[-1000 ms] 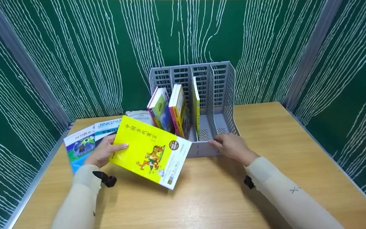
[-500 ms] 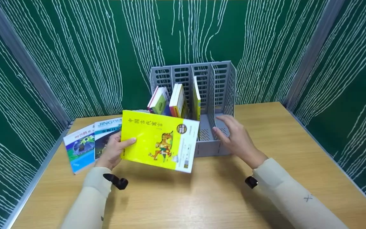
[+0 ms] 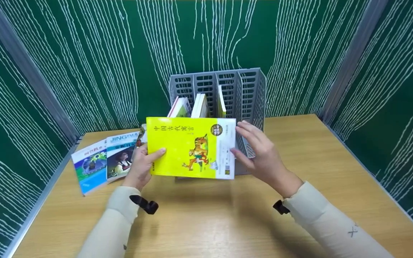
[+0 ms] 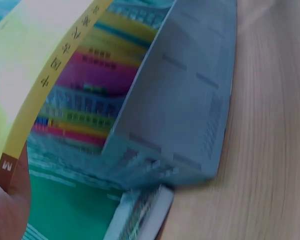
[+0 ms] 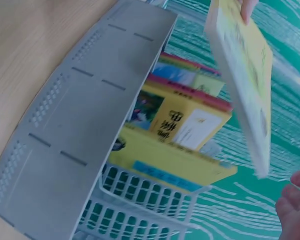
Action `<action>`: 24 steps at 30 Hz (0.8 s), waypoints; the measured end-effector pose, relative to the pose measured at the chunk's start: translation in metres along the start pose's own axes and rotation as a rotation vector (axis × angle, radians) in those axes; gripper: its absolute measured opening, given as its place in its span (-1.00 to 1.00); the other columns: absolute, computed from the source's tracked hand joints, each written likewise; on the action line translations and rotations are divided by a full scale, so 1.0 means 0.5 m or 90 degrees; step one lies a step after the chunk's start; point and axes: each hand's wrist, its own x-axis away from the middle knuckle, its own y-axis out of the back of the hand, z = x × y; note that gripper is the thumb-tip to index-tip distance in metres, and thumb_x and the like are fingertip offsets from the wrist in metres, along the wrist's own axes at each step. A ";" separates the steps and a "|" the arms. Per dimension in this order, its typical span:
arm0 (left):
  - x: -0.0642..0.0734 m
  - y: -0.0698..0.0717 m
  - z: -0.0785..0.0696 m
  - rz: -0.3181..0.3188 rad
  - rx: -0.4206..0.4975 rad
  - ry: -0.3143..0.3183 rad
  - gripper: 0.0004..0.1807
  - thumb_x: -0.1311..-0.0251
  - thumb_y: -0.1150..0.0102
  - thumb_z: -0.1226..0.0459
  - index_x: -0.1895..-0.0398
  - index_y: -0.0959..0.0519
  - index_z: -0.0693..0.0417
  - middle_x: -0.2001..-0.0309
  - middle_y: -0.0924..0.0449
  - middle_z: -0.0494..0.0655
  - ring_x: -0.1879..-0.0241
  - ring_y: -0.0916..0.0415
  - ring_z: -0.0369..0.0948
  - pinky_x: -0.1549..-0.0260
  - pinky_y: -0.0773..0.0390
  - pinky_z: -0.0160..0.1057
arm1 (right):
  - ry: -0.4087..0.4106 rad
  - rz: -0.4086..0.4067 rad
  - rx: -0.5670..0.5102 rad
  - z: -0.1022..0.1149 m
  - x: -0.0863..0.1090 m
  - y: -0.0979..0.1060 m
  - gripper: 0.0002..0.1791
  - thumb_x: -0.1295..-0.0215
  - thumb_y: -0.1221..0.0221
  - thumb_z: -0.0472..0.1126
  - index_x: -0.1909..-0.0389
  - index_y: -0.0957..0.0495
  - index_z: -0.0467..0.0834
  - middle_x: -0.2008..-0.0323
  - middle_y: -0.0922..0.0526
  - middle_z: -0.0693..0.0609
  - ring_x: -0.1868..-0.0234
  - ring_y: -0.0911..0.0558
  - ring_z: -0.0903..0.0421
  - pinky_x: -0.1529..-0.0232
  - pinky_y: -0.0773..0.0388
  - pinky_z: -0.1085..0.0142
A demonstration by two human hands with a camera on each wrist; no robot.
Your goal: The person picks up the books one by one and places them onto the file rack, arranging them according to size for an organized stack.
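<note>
My left hand (image 3: pixel 139 168) grips a yellow book (image 3: pixel 176 150) by its left edge, thumb over the cover. The book is held up in front of the grey file rack (image 3: pixel 263 104), hiding much of its front. My right hand (image 3: pixel 266 157) has its fingers extended beside the book's white right end. A small gap between those fingers and the book shows in the right wrist view. Books stand upright in the rack's three left compartments, among them a thin yellow book (image 5: pixel 170 160) and a thicker yellow-and-pink pair (image 5: pixel 185 112).
Left of the rack, a blue-and-green book (image 3: pixel 91 166) and a book with a dark picture (image 3: pixel 118 165) lie on the wooden table (image 3: pixel 206 222). Something partly hidden lies behind my left hand. Green panels with white lines (image 3: pixel 95 53) enclose the table.
My left hand has carried the yellow book rightward and up, turning it level. My right hand has let go of the rack's front edge and risen beside the book's right end.
</note>
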 end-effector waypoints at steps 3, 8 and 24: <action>0.000 -0.024 -0.005 -0.017 0.002 0.004 -0.52 -0.55 -0.29 0.25 -0.45 -0.50 0.12 -0.15 -0.81 -0.03 -0.04 -0.84 -0.06 -0.08 -0.80 -0.08 | 0.023 0.023 0.015 0.017 -0.003 -0.001 -0.30 -0.23 -0.56 -0.30 -0.37 -0.56 -0.36 -0.39 -0.60 -0.32 -0.45 -0.58 -0.30 -0.39 -0.58 -0.13; 0.001 -0.059 -0.010 -0.025 0.007 0.009 -0.51 -0.53 -0.31 0.23 -0.46 -0.53 0.04 -0.23 -0.77 0.02 -0.09 -0.83 -0.02 -0.11 -0.79 -0.07 | 0.030 0.077 0.044 0.042 -0.004 -0.004 -0.25 -0.23 -0.60 -0.18 -0.41 -0.58 -0.29 -0.42 -0.60 -0.25 -0.49 -0.57 -0.22 -0.43 -0.58 -0.05; 0.020 -0.167 -0.034 -0.086 0.036 0.065 -0.53 -0.52 -0.33 0.23 -0.42 -0.57 0.05 -0.20 -0.78 0.08 -0.05 -0.83 -0.02 -0.04 -0.81 -0.12 | 0.031 0.241 0.138 0.089 0.001 -0.031 -0.06 -0.19 -0.61 0.08 -0.53 -0.49 -0.17 -0.54 -0.52 -0.16 -0.59 -0.48 -0.16 -0.60 -0.39 -0.10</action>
